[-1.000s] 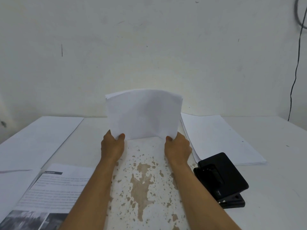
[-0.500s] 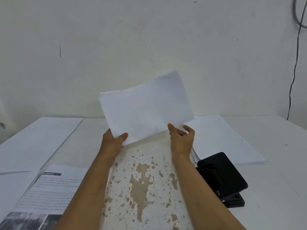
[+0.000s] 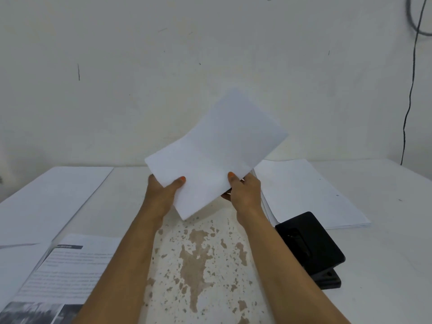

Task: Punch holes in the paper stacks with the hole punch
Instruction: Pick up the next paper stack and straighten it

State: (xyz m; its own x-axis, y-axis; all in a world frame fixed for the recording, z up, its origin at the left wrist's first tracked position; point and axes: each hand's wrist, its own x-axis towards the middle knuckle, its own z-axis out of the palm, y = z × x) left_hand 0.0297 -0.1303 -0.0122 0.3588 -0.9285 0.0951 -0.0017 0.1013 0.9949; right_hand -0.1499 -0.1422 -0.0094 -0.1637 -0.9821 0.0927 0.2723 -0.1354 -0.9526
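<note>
The paper stack (image 3: 217,155), gripped by the left hand (image 3: 161,192) and right hand (image 3: 245,192), is best squared before being fed to the hole punch (image 3: 308,244) just beside the right forearm.

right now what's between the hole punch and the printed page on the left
In the head view, both forearms and bare, paint-chipped table lie between the hole punch and the printed page.

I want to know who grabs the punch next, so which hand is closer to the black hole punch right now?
Right. The right hand grips the held paper stack just up and left of the hole punch; the left hand grips the stack's opposite edge, farther away.
</note>
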